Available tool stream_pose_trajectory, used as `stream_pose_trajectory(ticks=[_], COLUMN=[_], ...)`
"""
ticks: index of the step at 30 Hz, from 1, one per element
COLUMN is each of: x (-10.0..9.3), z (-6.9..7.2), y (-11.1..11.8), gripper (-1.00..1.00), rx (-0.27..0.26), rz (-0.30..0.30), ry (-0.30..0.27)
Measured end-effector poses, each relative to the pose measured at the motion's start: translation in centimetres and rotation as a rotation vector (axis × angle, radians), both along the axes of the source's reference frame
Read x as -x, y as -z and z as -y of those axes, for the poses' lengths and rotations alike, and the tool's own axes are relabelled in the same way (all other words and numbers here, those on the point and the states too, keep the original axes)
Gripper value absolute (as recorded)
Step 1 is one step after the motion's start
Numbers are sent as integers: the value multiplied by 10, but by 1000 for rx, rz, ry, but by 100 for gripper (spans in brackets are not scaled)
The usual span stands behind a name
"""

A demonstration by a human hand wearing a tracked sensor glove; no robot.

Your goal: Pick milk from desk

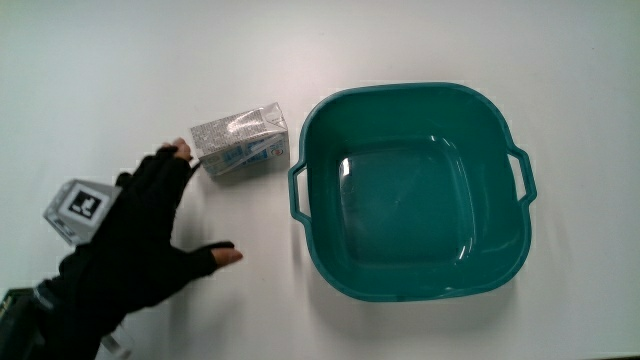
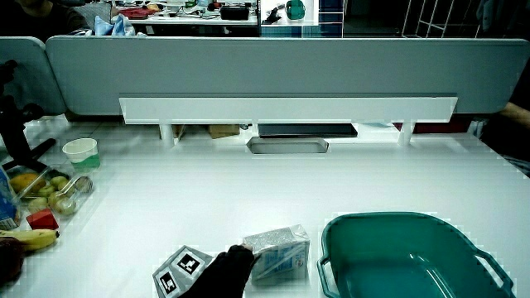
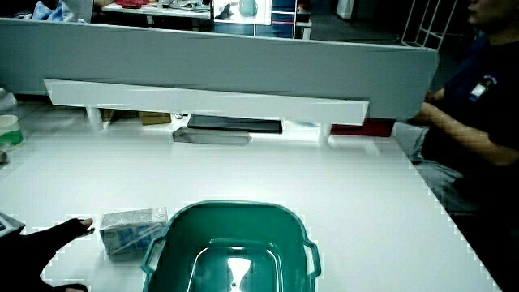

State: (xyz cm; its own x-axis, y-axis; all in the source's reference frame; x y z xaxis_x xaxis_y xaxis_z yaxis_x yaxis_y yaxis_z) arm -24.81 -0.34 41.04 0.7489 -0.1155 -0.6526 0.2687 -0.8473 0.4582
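Milk carton [image 1: 240, 143], just beside the basin [image 1: 510, 250]: printed paperboard, slight sheen. Basin: glossy, smooth teal plastic, reflective floor. Hand [image 1: 140, 250], touching the carton: matt black cloth glove. Table [image 1: 120, 70] under the basin: smooth, matt white surface.

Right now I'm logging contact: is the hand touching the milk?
Touching. In the main view a fingertip of the spread hand meets the milk carton's end, with no gap.

Milk carton [image 1: 240, 142] on table [image 1: 120, 60] btwn hands [image 1: 140, 235] & basin [image 1: 505, 245].
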Motion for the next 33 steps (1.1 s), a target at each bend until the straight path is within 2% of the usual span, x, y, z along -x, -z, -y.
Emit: stream_pose_trajectory(ticks=[3,10,19,22,23,24,25,28,29,33], x=[2,4,4,5,3,4,5,2,1,0], z=[8,28,52,57,58,59,60,64,64,66], y=[4,-2,-22,-30,-29,-31,-34,-36,-35,-38], gripper=[0,0,0,0,0,0,0,0,0,0], rx=[69,144,197,209,215,224,230,234,234,235], rz=[7,24,4,-21,-49,-50,-17,-30,-50,-46], ry=[52,102,111,108,77,81,111,106,71,72])
